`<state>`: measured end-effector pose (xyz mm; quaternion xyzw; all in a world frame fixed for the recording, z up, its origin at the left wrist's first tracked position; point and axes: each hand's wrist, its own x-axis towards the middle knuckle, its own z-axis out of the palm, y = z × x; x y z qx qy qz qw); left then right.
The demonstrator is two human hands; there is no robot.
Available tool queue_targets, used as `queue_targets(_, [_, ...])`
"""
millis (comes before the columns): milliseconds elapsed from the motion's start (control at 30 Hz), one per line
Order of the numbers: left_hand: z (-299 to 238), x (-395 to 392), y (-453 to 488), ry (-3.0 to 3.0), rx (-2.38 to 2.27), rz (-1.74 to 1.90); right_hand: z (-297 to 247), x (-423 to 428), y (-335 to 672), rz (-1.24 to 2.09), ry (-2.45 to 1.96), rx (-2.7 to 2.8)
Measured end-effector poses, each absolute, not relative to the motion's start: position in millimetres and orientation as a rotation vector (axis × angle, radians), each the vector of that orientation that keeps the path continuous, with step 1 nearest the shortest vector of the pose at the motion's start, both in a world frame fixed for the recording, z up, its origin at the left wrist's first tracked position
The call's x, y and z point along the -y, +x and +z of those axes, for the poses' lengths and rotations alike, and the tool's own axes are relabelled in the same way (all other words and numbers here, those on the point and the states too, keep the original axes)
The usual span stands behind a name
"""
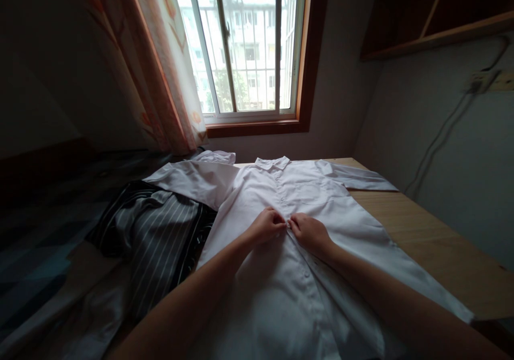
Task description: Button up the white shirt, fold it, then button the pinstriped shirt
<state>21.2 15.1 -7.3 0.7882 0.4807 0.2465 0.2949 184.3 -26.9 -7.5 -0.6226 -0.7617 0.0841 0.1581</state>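
A white button-up shirt (257, 285) lies spread out with its collar (272, 163) at the far end and its sleeves out to both sides. My left hand (268, 225) and my right hand (309, 232) meet at the front placket, about mid-chest, with fingers pinched on its edges. Whether a button sits between the fingertips is too small to tell. Above my hands the placket edges lie together. Below them the front parts, and a few small buttons (307, 275) show along the left edge.
The shirt rests on a wooden table (433, 242). At the left, a dark striped garment (156, 247) lies beside a checked bed cover (32, 242). A curtain (160, 81) hangs by the barred window (244, 49). A shelf (437, 44) and a cable (436, 135) are on the right wall.
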Motion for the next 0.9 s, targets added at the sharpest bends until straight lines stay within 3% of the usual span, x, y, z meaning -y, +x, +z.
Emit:
queue_targets(200, [-15.5, -14.1, 21.9, 2.11, -1.406, 0.84, -8.7, 29.3, 181.5, 0.149, -1.765, 2.244])
queue_targets(333, [-17.3, -11.3, 24.9, 2.428, -1.341, 0.921, -5.3, 30.4, 185.9, 0.074, -1.757, 2.239])
queue_targets(567, [-23.4, -14.2, 23.0, 2.606, -1.311, 0.479, 1.9, 0.3, 219.3, -0.005, -1.79, 2.146])
queue_targets(900, [-15.8, -20.6, 20.4, 2.647, -1.388, 0.192, -27.3, -32.2, 241.8, 0.26, -1.959, 2.258])
